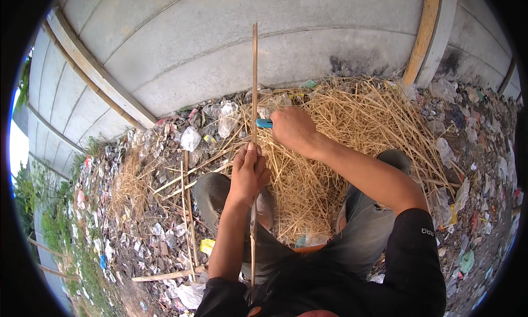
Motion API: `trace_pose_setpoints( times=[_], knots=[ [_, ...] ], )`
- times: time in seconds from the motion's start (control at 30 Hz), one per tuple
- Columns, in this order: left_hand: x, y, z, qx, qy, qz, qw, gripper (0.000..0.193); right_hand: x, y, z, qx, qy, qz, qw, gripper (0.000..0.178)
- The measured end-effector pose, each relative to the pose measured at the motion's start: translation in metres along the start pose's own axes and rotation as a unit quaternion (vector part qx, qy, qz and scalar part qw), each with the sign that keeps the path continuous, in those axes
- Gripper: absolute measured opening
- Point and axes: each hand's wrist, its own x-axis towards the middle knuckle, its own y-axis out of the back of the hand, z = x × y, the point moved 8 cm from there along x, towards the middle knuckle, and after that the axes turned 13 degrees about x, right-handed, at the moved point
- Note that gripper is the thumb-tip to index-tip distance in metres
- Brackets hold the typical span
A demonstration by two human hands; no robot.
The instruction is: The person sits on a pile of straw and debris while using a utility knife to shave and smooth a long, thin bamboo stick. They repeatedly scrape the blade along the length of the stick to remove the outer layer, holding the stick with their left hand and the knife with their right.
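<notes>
Blue hand tool [264,123], clasped in the closed right hand [291,129], its end against a long bamboo strip [254,69]; left hand [249,173] gripping that strip just nearer, thumb on top, the length running from lap toward the far concrete wall [192,53]. Outward: straw-coloured shavings [357,113] between the knees and far right; loose sticks [185,207] left; litter [143,234] on both sides.

There is one long stick [254,77], one blue tool [264,123], two knees [211,195].
</notes>
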Motion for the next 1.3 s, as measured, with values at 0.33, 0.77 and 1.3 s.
trace_pose_setpoints(
  times=[0.33,0.77,1.3],
  knots=[
    [0.003,0.011,-0.023,0.065,-0.012,0.059,0.996,0.031,0.016,-0.021,0.012,-0.062,0.004,-0.015,0.998,0.022],
    [-0.071,-0.068,-0.061,0.114,-0.007,-0.119,0.986,0.026,0.070,0.099,0.159,0.007,-0.207,0.196,0.959,0.021],
    [-0.029,-0.003,-0.012,0.031,-0.071,0.050,0.996,0.028,0.025,0.091,0.075,-0.037,-0.111,0.060,0.991,0.010]
  ],
)
